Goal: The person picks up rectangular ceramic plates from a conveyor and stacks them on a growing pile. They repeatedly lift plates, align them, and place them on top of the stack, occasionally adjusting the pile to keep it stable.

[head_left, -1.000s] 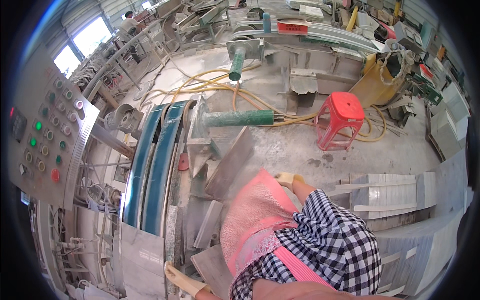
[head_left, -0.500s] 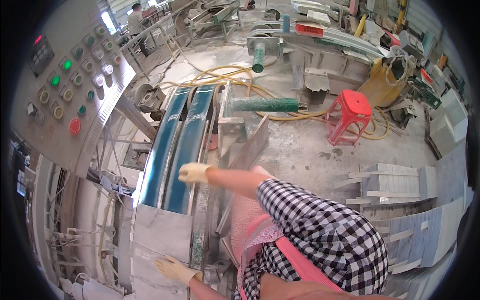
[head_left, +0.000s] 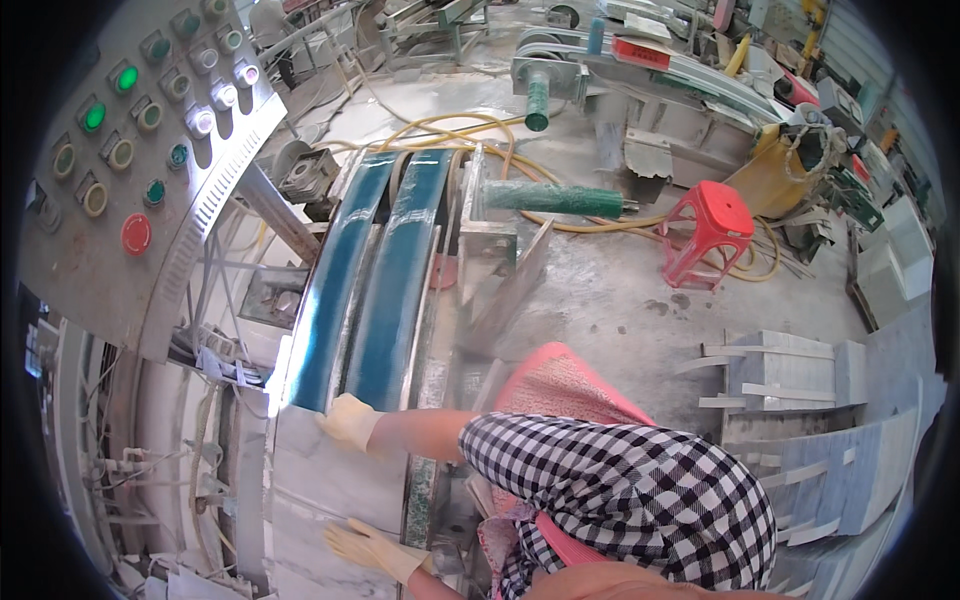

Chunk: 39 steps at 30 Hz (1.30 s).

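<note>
Two pale grey-veined marble-like slabs lie end to end on the conveyor at the lower left: a far slab (head_left: 300,450) and a near slab (head_left: 290,540). My right hand (head_left: 347,422), in a cream glove, is at the far slab's far edge, where the blue belts emerge. Its fingers are bent and close together against that edge; their tips are partly hidden. Lower down, my left hand (head_left: 372,550), gloved alike, rests flat on the near slab with its fingers stretched out. Two blue conveyor belts (head_left: 395,280) run away from the slabs.
A control panel (head_left: 110,200) with lit buttons and a red stop button stands at left. Green rollers (head_left: 555,199) and yellow hoses (head_left: 590,230) lie beyond the belts. A red stool (head_left: 708,225) and strapped slab stacks (head_left: 785,370) are on the right.
My right hand has come back from above the belts to the far slab's edge. My left hand stays on the near slab. The view has shifted slightly.
</note>
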{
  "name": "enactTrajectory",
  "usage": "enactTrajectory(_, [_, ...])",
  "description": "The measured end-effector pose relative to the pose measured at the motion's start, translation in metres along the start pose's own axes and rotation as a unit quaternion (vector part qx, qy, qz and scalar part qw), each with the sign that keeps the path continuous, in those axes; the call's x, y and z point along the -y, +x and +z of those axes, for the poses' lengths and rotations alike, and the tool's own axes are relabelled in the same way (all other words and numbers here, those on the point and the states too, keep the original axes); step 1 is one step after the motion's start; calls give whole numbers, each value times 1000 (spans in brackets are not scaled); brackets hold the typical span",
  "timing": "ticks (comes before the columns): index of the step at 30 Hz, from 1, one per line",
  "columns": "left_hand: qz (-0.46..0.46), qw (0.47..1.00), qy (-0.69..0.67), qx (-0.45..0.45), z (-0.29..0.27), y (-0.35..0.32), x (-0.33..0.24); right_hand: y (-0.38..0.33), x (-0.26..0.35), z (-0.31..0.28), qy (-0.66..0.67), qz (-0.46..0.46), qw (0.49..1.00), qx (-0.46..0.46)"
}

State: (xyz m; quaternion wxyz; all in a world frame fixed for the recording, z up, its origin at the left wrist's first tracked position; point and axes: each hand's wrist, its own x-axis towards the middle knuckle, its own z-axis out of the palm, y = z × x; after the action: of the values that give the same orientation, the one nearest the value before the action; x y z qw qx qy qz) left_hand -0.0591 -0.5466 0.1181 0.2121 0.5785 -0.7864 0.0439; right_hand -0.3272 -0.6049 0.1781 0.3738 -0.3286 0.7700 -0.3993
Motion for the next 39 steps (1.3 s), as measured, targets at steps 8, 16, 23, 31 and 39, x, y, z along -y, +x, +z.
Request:
enactTrajectory(8, [-9,1000,12,22,-12,4,-12,26,-12,14,-40,-85,994,-54])
enactTrajectory(16, [0,1000,-11,27,-10,7,-15,-2,22,-1,-75,-108,991,-33])
enactTrajectory(23, [21,1000,2,-14,1,8,-14,-76,25,7,-25,-99,974,200])
enactTrajectory(31, [-18,995,-95,25,6,13,-2,-65,32,-35,-294,-203,923,141])
enactTrajectory(39, [-122,982,-8,142,15,100,-81,-68,16,-43,-130,-180,971,89])
